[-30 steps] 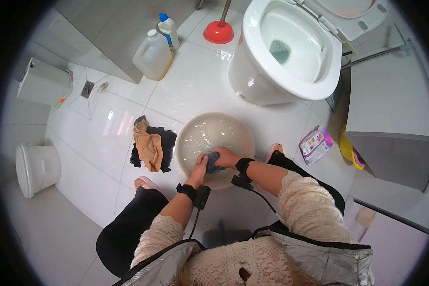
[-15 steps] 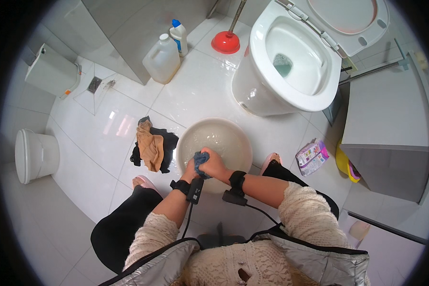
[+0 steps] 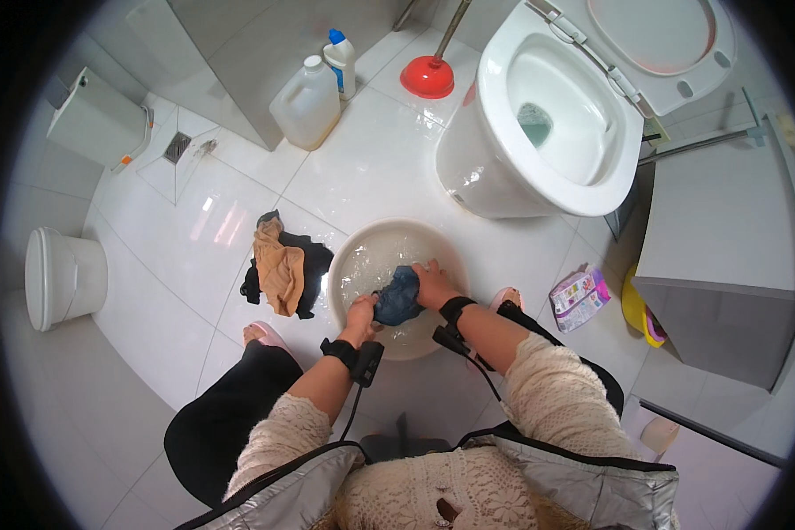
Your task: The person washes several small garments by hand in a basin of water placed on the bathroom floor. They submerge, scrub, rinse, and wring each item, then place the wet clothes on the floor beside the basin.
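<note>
A wet blue cloth garment (image 3: 398,297) is spread between my two hands over a pale round basin (image 3: 458,252) of water on the floor. My left hand (image 3: 360,319) has its fingers closed on the near left edge of the cloth. On the opposite side, my right hand (image 3: 435,285) grips the upper right part. Rippled water (image 3: 371,256) shows around the cloth. Just left of the basin, a tan garment (image 3: 278,269) lies bunched on top of black clothing (image 3: 313,265) on the tiles.
Beyond the basin stand a toilet (image 3: 468,168), a red plunger (image 3: 427,78), a plastic jug (image 3: 307,106) and a blue-capped bottle (image 3: 341,66). A lidded white bucket (image 3: 66,278) is at the left. On the right are a purple-white packet (image 3: 579,298), a yellow basin (image 3: 634,309) and a grey cabinet (image 3: 724,318).
My hands have moved apart, the right one going right and slightly away. The blue cloth, squeezed into a bunch before, is now opened out between them.
</note>
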A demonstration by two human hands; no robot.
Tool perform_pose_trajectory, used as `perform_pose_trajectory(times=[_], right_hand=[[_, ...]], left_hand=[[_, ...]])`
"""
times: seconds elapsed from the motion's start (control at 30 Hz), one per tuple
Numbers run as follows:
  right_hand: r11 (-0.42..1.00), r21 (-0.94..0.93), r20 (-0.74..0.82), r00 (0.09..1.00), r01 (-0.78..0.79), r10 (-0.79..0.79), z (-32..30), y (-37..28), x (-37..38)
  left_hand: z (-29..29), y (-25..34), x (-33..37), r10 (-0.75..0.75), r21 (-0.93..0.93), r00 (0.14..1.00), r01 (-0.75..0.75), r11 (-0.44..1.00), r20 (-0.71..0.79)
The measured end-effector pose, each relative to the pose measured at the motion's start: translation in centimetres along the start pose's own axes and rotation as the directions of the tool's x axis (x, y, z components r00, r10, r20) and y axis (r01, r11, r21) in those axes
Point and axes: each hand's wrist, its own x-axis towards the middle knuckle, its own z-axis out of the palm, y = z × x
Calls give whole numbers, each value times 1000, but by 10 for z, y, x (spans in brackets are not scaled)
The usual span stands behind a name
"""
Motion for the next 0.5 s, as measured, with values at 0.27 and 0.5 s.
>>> perform_pose_trajectory(times=[0.27, 0.5], right_hand=[[982, 108, 161, 972, 154, -170, 53, -1, -12], [727, 686, 219, 957, -12, -190, -18, -69, -29]], left_hand=[[2, -25, 9, 170, 362, 985, -146, 921, -33], [2, 24, -24, -233, -228, 897, 333, 915, 375]])
